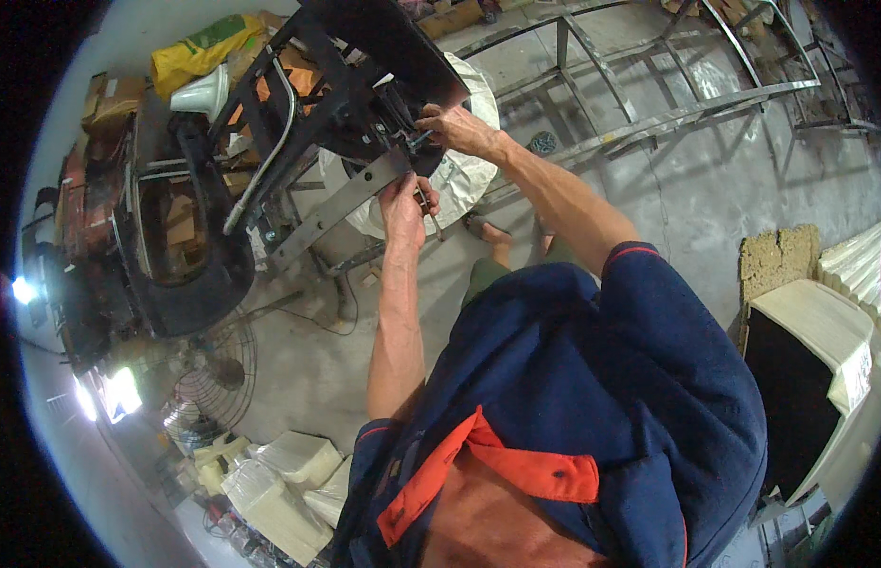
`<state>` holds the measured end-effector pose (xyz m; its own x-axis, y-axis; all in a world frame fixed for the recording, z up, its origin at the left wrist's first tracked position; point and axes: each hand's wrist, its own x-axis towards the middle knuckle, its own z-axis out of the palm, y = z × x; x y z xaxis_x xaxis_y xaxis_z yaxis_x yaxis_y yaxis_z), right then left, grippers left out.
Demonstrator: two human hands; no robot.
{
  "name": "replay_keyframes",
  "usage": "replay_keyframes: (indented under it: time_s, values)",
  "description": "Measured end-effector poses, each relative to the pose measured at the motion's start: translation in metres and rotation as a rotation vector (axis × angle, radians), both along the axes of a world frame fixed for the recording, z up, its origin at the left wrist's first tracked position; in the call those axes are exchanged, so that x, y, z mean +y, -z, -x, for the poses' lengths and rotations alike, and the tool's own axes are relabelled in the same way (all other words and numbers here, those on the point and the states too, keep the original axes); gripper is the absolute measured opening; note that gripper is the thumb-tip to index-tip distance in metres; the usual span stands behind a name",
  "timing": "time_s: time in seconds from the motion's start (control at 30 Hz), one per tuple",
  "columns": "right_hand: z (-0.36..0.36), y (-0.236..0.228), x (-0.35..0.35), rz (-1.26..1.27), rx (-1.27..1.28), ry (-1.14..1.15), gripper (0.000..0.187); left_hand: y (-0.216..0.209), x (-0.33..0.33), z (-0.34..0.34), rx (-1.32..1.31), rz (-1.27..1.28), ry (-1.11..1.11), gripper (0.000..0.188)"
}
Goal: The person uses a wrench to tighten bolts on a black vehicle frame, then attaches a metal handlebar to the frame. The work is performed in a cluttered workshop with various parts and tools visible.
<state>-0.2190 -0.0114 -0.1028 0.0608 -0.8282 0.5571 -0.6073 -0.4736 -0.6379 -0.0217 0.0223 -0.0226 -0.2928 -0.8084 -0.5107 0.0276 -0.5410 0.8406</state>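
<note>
My left hand [402,210] is closed around a thin metal rod-like tool [435,223], whose end sticks out below the fingers; its kind is not clear. Right above this hand is the end of a flat grey metal bar with holes [338,210], which slants down to the left. My right hand [462,131] reaches in from the right, its fingers bent in a pinch beside a small bolt-like metal part [420,140] on a black metal frame [317,114]. What those fingertips hold is too small to make out.
A white round cover [473,175] lies behind the frame. Left of it stands a black curved part [189,284]. A long welded metal frame [639,123] lies at the far right. Nearer are a wire fan [213,379], wrapped pale blocks [279,483] and a pale box-shaped piece [809,312].
</note>
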Motion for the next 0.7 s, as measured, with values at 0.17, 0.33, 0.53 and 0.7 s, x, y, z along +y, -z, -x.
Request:
replay_keyframes:
  time_s: [0.17,0.33,0.53,0.7]
  values:
    - [0.002,0.008,0.011,-0.118,-0.066,-0.052,0.019,0.005,-0.003,0.002,0.02,0.021,0.03,0.016]
    - [-0.029,-0.051,0.064,-0.68,-0.431,-0.012,0.019,-0.008,0.009,0.013,-0.084,0.075,-0.041,0.023]
    - [-0.015,-0.055,0.075,-0.884,-0.546,-0.017,0.021,-0.006,0.009,0.015,-0.098,0.087,-0.067,0.024]
    - [-0.016,0.0,0.074,-0.484,-0.331,0.158,0.019,-0.01,0.004,0.016,-0.077,0.04,-0.043,0.025]
